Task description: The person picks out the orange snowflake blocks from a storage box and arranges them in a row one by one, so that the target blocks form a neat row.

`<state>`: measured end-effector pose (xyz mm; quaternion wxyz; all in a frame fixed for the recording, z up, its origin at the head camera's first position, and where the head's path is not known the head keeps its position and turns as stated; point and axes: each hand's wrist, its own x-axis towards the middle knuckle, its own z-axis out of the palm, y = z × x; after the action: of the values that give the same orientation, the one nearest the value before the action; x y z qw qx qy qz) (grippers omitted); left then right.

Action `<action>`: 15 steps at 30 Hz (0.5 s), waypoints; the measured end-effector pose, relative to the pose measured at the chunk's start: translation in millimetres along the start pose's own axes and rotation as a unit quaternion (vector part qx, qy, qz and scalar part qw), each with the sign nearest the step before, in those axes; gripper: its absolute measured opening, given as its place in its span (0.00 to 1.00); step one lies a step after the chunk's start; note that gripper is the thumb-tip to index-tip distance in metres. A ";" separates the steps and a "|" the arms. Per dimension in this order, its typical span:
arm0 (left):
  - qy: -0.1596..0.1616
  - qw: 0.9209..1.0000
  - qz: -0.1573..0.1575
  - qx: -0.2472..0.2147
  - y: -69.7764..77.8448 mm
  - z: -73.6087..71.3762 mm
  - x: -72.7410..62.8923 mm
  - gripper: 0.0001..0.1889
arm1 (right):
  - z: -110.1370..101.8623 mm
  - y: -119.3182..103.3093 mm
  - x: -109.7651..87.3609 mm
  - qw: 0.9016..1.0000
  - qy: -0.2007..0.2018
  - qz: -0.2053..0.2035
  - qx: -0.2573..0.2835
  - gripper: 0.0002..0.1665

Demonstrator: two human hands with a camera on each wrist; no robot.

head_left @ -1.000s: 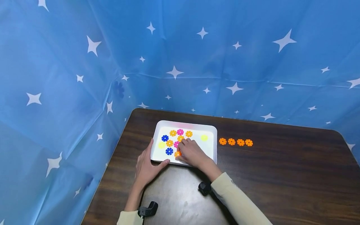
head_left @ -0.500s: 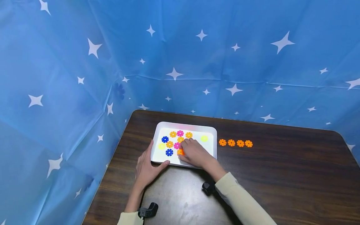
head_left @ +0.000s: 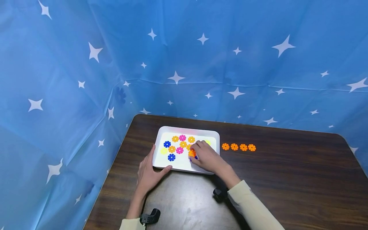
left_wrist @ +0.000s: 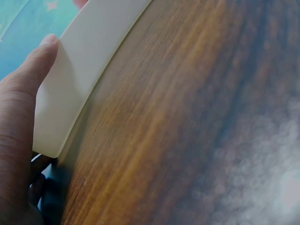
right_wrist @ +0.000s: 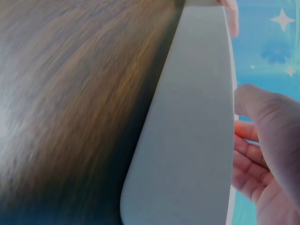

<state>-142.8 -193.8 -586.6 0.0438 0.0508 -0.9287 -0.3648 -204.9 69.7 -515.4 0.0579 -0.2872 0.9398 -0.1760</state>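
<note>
Nearest you, your pale sleeves come in from the bottom edge, a dark wrist cam at each wrist; just past them, your L hand grips the near-left corner of the white tray, thumb along the near wall, fingers along the left side; your R hand is over the tray's right half, thumb & fingers pinching an orange disc just right of the tray's middle; a blue disc shows partly under that hand, can't tell if touched.

Vs. half a sec ago, R hand & orange disc have shifted right inside the tray, and the blue disc now peeks out; for the work, that prob. means the orange one is in hand but not yet out of the tray.

It's round w/ a notched rim, so no end points anywhere, no long axis; tilt is half hidden, can't tell; the tray's long axis runs L to R.

Other amber discs, pink discs, etc. lie in the tray, mostly left of your R hand; beyond its right side, four orange discs sit in an L-to-R row on the dark wood table; farthest, a blue curtain w/ white stars.
</note>
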 end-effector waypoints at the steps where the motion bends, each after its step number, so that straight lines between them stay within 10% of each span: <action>1: -0.001 1.000 -0.002 -0.001 -0.1 0.1 -0.2 0.59 | -0.3 1.4 -1.3 1.000 0.002 0.002 -0.001 0.26; 15: -0.007 1.000 -0.004 0.000 0.6 -2.0 0.2 0.60 | -8.8 26.2 -21.1 0.999 0.031 0.035 0.017 0.25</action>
<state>-142.9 -194.7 -584.8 0.0361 0.0524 -0.9286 -0.3655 -202.8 104.4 -516.5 0.0401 -0.2476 0.9474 -0.1987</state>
